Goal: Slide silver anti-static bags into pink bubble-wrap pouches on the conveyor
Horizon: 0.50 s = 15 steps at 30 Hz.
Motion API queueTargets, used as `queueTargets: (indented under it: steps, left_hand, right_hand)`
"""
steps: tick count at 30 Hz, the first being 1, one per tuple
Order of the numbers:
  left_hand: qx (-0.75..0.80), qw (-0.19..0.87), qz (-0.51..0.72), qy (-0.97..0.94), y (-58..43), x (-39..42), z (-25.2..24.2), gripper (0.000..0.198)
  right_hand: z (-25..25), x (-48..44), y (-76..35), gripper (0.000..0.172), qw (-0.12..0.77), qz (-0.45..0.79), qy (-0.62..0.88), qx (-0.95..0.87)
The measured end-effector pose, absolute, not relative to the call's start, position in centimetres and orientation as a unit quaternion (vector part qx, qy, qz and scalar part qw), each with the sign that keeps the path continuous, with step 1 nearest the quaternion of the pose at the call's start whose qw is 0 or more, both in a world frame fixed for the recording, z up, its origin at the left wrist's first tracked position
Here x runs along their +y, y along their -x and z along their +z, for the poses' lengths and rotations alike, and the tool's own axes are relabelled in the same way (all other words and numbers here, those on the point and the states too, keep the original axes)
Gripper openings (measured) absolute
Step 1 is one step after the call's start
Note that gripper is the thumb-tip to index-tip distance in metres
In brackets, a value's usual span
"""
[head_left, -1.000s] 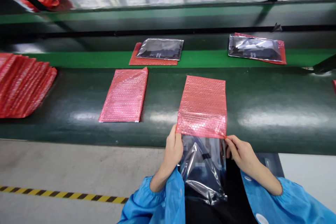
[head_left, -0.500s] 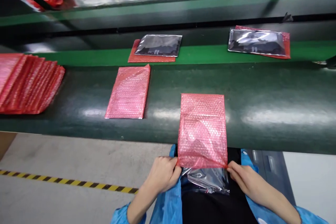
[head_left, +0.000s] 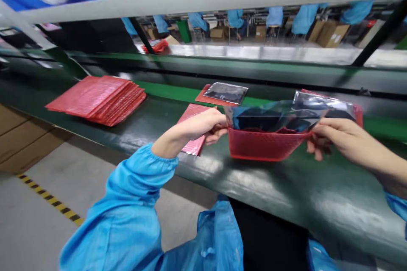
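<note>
Two hands hold one red bag [head_left: 263,147] in the air over the belt [head_left: 286,197], its mouth turned up toward you. Your left hand [head_left: 208,126] is closed on the mouth's left corner, at nine o'clock of the bag, with thumb and fingers pinched on the edge. Your right hand [head_left: 333,139] is closed on the right corner, at three o'clock, thumb on top and fingers curled beneath. A silver bag [head_left: 270,117] sits inside the red bag and sticks out at twelve o'clock, its shiny top stretched between your two grips. The red wall hides how deep it goes. The red bag sags in the middle, and whether its bottom edge touches the belt cannot be told. At nine o'clock of it, just behind your left hand, a loose bag [head_left: 190,114] lies flat on the belt, partly covered by your wrist. At eleven o'clock, on the green strip [head_left: 165,91], a far pouch [head_left: 226,92] rests on a red sheet [head_left: 206,98]. At one o'clock a second pouch [head_left: 324,100] shows just above your right hand, blurred, with a red edge beside it. At ten o'clock, well apart, a fanned stack [head_left: 98,98] of red bags lies on the belt. Cardboard [head_left: 15,135] stands at eight o'clock, below the belt, near striped tape [head_left: 47,197] on the floor.
</note>
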<state>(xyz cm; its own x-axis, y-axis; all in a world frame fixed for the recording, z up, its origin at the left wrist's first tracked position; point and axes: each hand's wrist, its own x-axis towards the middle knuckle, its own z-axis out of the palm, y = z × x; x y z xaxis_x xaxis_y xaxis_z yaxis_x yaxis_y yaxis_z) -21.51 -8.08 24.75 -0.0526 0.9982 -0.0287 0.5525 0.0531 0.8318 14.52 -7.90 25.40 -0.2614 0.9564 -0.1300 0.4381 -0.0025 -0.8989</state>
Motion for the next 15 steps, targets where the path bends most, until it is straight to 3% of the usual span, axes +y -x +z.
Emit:
queueTargets:
  steps: [4,9,12,15]
  left_hand:
    - [0.636,0.356,0.361,-0.581,21.4,-6.0,25.4,0.045]
    - [0.479,0.615,0.360,-0.513,20.9,-5.0,25.4,0.053]
    - [0.399,0.726,0.338,-0.447,19.4,-6.8,23.1,0.072]
    - [0.355,0.783,0.363,-0.359,17.6,-9.2,19.4,0.082]
  right_hand:
    - [25.4,-6.4,-13.6,0.043,0.329,0.488,0.506,-0.631]
    - [25.4,-5.0,-11.6,0.035,0.461,0.460,0.427,-0.627]
    - [24.5,-6.0,-8.9,0.032,0.493,0.331,0.393,-0.702]
    - [22.5,-8.0,-6.0,0.026,0.463,0.128,0.237,-0.844]
